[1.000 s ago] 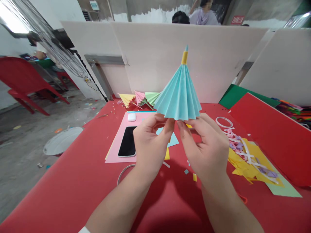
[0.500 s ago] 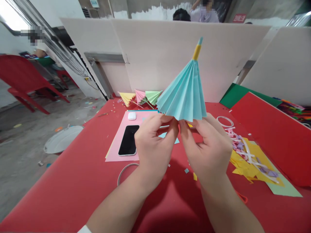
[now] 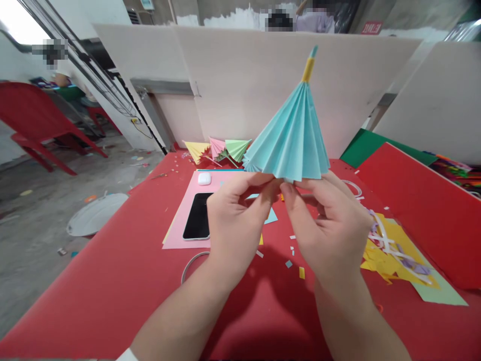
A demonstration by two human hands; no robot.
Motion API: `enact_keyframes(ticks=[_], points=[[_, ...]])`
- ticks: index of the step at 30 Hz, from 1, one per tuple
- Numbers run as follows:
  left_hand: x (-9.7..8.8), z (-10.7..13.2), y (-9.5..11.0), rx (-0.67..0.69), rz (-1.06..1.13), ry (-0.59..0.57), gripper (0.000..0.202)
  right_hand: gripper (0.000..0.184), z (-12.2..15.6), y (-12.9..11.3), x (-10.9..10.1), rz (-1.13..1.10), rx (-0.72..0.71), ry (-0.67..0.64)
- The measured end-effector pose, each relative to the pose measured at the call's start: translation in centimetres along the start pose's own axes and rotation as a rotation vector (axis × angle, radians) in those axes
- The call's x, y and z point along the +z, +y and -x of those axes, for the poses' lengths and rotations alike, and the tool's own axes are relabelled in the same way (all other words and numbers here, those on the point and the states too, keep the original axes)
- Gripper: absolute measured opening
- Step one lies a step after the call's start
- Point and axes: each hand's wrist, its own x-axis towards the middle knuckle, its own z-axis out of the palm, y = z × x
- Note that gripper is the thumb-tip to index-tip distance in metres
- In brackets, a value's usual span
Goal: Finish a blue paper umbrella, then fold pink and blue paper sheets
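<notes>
The left hand (image 3: 240, 215) and right hand (image 3: 332, 218) have a pinching grip at the bottom of the light-blue, cone-shaped paper umbrella (image 3: 293, 138) above the flat red worktop (image 3: 128, 271), and it looks light and easily crushed, so hold it softly underneath.

Glaring window (image 3: 17, 20) upper left, soft shadows on table (image 3: 124, 286), stretched edges
</notes>
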Motion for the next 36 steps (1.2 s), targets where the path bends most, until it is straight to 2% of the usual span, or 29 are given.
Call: enact_keyframes(ticks=[8,17,23,27,36], points=[[-0.02,-0.38,0.12,-0.143,0.211,-0.043,0.006,0.012,-0.07,-0.09,-0.15,-0.05,0.002,-0.018],[0.05,-0.41,0.46,-0.273,0.305,-0.077,0.006,0.012,0.27,-0.16,0.18,-0.09,0.098,0.089],[0.04,-0.47,0.76,-0.324,0.312,-0.071,0.007,0.009,0.1,-0.18,0.18,0.018,0.033,0.111],[0.07,-0.4,0.7,-0.297,0.303,-0.068,0.007,0.01,-0.07,-0.16,0.19,0.052,-0.003,0.112],[0.17,-0.24,0.65,-0.219,0.28,-0.069,0.008,0.012,-0.07,-0.14,0.02,-0.054,0.001,0.07]])
